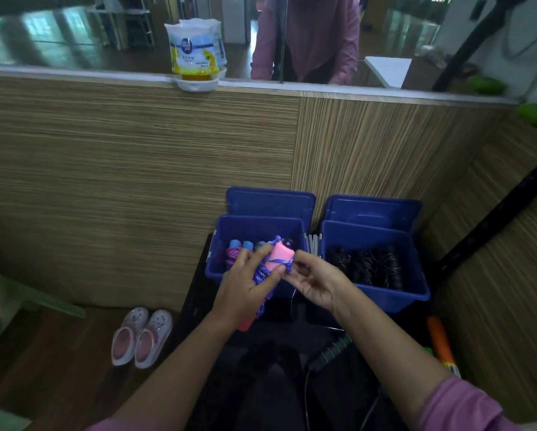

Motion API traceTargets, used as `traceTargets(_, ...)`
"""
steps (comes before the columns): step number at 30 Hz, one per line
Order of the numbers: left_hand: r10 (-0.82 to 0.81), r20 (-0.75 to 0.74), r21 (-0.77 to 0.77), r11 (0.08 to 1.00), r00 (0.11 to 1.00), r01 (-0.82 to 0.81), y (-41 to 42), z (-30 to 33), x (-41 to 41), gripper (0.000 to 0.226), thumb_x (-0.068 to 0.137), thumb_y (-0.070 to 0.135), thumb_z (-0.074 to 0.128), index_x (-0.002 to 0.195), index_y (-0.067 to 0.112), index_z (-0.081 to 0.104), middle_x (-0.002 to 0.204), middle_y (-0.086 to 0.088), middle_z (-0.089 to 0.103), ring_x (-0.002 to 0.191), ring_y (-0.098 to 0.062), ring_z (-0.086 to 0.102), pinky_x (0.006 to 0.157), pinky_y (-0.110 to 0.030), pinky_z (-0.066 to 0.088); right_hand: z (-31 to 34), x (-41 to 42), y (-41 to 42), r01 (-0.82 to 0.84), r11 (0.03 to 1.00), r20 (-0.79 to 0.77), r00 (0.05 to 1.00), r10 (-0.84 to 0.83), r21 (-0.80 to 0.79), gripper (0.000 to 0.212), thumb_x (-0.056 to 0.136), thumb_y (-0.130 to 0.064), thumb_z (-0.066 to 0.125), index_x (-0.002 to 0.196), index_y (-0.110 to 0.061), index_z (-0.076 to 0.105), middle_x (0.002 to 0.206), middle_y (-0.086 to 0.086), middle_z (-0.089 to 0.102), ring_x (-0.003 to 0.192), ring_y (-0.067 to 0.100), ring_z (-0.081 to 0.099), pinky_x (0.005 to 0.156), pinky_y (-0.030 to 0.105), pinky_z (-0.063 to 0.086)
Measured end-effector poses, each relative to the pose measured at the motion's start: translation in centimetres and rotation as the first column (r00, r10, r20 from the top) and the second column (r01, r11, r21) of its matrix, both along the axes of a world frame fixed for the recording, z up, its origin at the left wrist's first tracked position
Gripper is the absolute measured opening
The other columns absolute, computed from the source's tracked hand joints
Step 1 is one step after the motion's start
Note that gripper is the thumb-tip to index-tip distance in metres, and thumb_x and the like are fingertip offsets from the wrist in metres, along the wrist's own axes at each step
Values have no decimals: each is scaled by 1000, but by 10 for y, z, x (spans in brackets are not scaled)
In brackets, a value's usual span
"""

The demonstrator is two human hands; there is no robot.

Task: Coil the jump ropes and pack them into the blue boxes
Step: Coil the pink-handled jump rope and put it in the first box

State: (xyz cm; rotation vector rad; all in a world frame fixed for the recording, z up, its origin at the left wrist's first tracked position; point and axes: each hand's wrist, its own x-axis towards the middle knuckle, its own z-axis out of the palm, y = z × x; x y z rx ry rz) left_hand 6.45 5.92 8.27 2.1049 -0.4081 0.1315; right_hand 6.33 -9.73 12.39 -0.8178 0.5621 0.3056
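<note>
Two open blue boxes stand against the wooden wall. The left blue box (pixel 217 269) holds coiled ropes with blue handles and purple cord. The right blue box (pixel 416 293) holds several black jump ropes (pixel 369 265). Over the left box's front edge, my left hand (pixel 245 293) grips a jump rope with pink handles (pixel 279 255) wrapped in blue-purple cord; one pink handle end pokes out below the hand. My right hand (pixel 317 278) pinches the cord at the bundle's right side.
Each box's blue lid (pixel 270 202) leans upright behind it. A black rope with green-ringed handle (pixel 331 351) lies on the dark surface near my lap. Pink clogs (pixel 142 337) sit on the floor at left. An orange object (pixel 441 343) lies at right. An air freshener (pixel 197 54) stands on the ledge.
</note>
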Motion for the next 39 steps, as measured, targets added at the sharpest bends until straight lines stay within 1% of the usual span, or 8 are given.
traceTargets(5,15,-12,36,999,1000,-15,-2,0,4,66,79,72,43,128,30,57,105,10,49,93,-8,57,82,-38,50,-4,4,0,15,1000,-32,999,-14,12,5,87,4,58,89,8,58,75,21,67,64,26,70,58,33,60)
traceTargets(12,136,5,153,979,991,-135,-8,5,19,47,86,73,37,121,42,47,106,13,49,91,-10,56,75,-34,48,-12,5,4,111,974,251,966,-59,-198,11,94,-8,55,96,-4,66,88,8,68,84,15,63,69,31,57)
traceTargets(17,179,-80,120,978,981,-168,-14,6,16,57,86,68,32,135,39,44,111,13,58,102,-11,57,78,-31,42,-14,8,5,66,956,214,977,-4,-286,9,90,-12,59,94,-10,67,86,4,67,83,14,62,77,40,54)
traceTargets(22,221,-70,178,962,973,-205,-25,4,23,46,94,50,45,137,42,36,117,11,52,98,-16,56,76,-31,38,-24,15,23,151,959,192,976,-106,-240,23,89,4,49,72,-11,55,76,8,61,67,14,55,55,26,46)
traceTargets(26,225,-105,115,970,969,-212,-26,1,36,32,95,41,43,126,32,38,114,7,56,89,-21,60,73,-37,44,-25,25,20,93,944,239,971,-15,-316,24,92,5,45,94,-5,67,97,12,66,78,16,61,65,28,53)
traceTargets(30,191,-266,37,981,945,-188,-34,-8,52,28,100,45,35,125,32,33,119,3,53,85,-17,55,74,-32,38,-35,32,13,-11,889,265,953,148,-458,35,93,-3,50,119,-23,62,99,3,70,80,8,65,75,28,55)
traceTargets(34,-1,-345,-162,985,939,-58,-38,-27,65,30,103,29,32,129,42,35,135,1,48,112,-13,52,98,-34,40,-50,43,-4,-72,861,316,912,262,-504,47,72,-11,70,117,-21,62,108,7,70,93,15,65,84,31,53)
traceTargets(39,-13,-346,-120,992,938,-30,-27,-39,90,32,103,31,35,133,36,44,134,4,52,122,-14,49,109,-41,36,-64,69,-14,-5,805,273,940,207,-593,53,75,3,74,123,-10,56,108,7,67,99,20,63,97,42,50)
